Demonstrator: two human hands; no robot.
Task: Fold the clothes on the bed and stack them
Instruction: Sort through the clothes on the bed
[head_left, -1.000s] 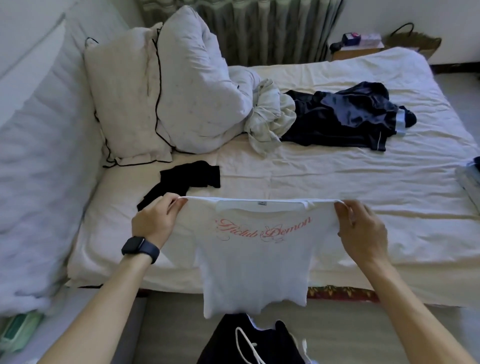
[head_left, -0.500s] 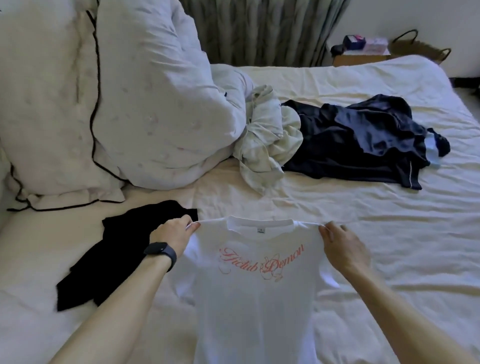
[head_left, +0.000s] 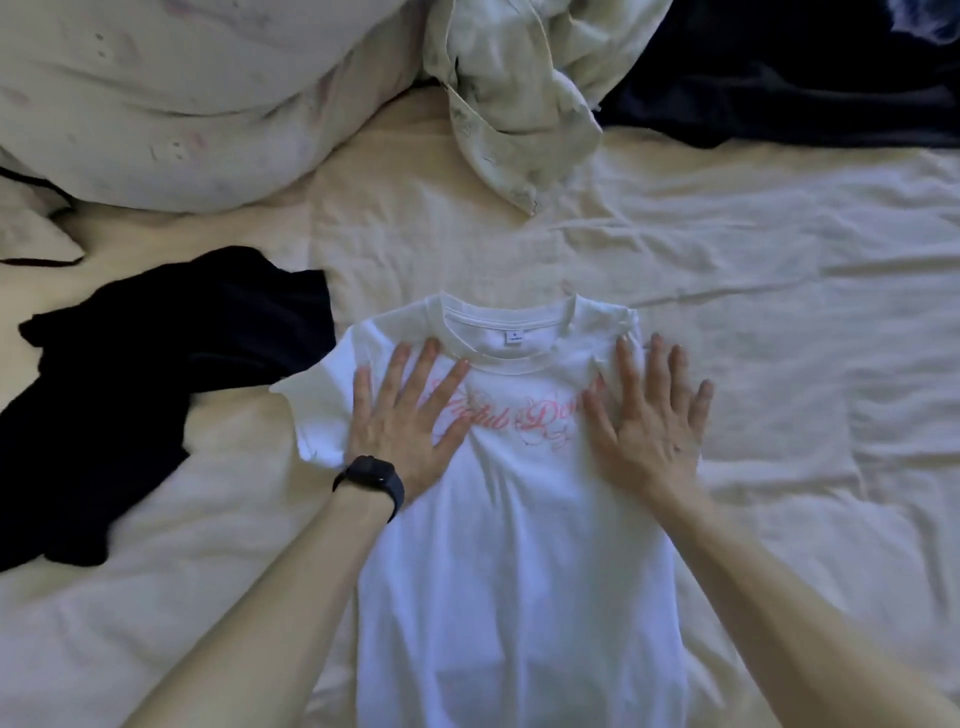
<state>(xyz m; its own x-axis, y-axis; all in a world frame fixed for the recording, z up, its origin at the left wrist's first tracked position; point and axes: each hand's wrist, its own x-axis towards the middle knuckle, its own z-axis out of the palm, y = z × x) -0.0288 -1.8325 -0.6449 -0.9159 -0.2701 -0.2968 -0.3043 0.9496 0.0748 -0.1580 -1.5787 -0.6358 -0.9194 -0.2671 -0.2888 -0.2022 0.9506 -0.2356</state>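
Note:
A white T-shirt (head_left: 519, 545) with pink script lettering lies face up and flat on the cream bed sheet (head_left: 779, 312), collar toward the pillows. My left hand (head_left: 402, 421), with a black watch on the wrist, presses flat on the shirt's chest left of the lettering, fingers spread. My right hand (head_left: 647, 415) presses flat on the shirt's right shoulder area, its outer fingers reaching over the shirt's edge onto the sheet. The right sleeve is hidden under my right hand.
A crumpled black garment (head_left: 135, 384) lies just left of the shirt, touching its left sleeve. A pale wrinkled garment (head_left: 519, 88) and a dark navy garment (head_left: 805, 67) lie beyond. A large pillow (head_left: 171, 93) fills the top left.
The shirt, held up by its shoulders before, now lies flat on the bed. Both hands let go of the shoulders and moved down onto the chest, palms flat. The camera has leaned in closer.

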